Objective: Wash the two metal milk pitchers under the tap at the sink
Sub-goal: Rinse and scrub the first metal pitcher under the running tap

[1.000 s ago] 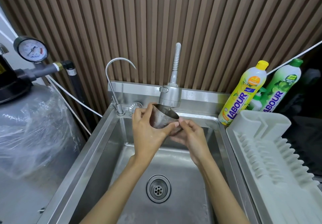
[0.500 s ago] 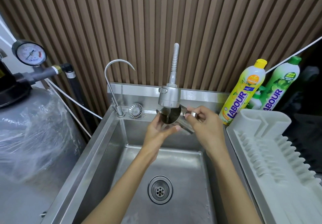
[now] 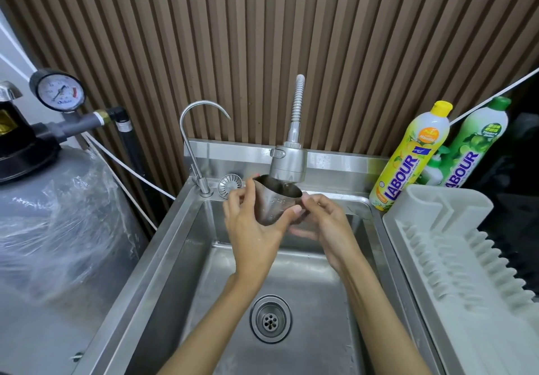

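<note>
- Far left: grey tank (image 3: 58,214) under clear plastic wrap, cut off by the frame edge; pressure gauge (image 3: 59,91) above it, dial text too small to read.
- Thin gooseneck tap (image 3: 194,129) stood at the sink's back-left corner, loose strainer (image 3: 230,184) just beside its base.
- Left hand (image 3: 250,228) was curled around the metal pitcher (image 3: 275,204), thumb across the near wall, fingers wrapped behind and mostly hidden.
- Pitcher was held tilted over the sink (image 3: 163,246), mouth up right under the spray head (image 3: 288,163); head covered part of the rim. Couldn't tell if water was running.
- Right hand (image 3: 326,224) was closed on the pitcher's right side, thumb at the rim; handle not visible, grip point hidden behind the fingers.
- Only one pitcher in view.
- Drain (image 3: 270,318) sat open in the basin floor, between the forearms.
- Right: yellow soap bottle (image 3: 408,158) and green soap bottle (image 3: 472,147) leaned on the slatted wall, green one partly hidden behind the yellow.
- White dish rack (image 3: 455,258) on the bench, cut off at the right and bottom.
</note>
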Demonstrator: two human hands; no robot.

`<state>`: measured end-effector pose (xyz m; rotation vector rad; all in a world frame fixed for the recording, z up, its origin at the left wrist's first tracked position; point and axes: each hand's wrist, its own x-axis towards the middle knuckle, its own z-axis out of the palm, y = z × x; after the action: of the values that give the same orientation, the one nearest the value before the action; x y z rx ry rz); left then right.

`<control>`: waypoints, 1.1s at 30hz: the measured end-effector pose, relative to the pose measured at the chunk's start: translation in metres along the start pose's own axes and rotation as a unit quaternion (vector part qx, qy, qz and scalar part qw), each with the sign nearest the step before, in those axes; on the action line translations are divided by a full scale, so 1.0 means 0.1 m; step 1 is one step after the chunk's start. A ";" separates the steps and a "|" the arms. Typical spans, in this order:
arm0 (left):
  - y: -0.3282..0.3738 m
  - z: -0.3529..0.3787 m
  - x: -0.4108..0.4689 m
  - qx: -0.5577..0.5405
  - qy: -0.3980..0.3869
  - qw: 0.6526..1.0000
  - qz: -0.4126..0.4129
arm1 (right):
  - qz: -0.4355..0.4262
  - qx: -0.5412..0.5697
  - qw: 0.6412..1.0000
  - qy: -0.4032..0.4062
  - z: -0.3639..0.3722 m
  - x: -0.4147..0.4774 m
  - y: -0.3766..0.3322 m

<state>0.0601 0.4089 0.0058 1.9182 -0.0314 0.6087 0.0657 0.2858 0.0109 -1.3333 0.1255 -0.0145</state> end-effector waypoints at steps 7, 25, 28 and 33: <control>0.03 0.01 0.11 0.075 -0.117 0.988 -0.072 | 0.035 -0.101 0.989 0.106 -0.07 -0.11 -0.15; -0.06 0.12 0.17 -0.175 -0.071 0.982 -0.019 | -0.066 -0.065 0.994 0.051 0.01 0.03 -0.09; -0.03 0.04 0.13 -0.088 -0.044 0.995 0.013 | -0.029 -0.015 0.998 0.045 0.04 0.03 -0.01; -0.04 0.00 0.08 0.005 -0.016 0.999 -0.027 | 0.010 -0.098 0.991 0.089 0.05 -0.04 -0.08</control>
<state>0.0686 0.4126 0.0060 1.9332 0.0030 0.5420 0.0630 0.2893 0.0200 -1.5265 0.2976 -0.1074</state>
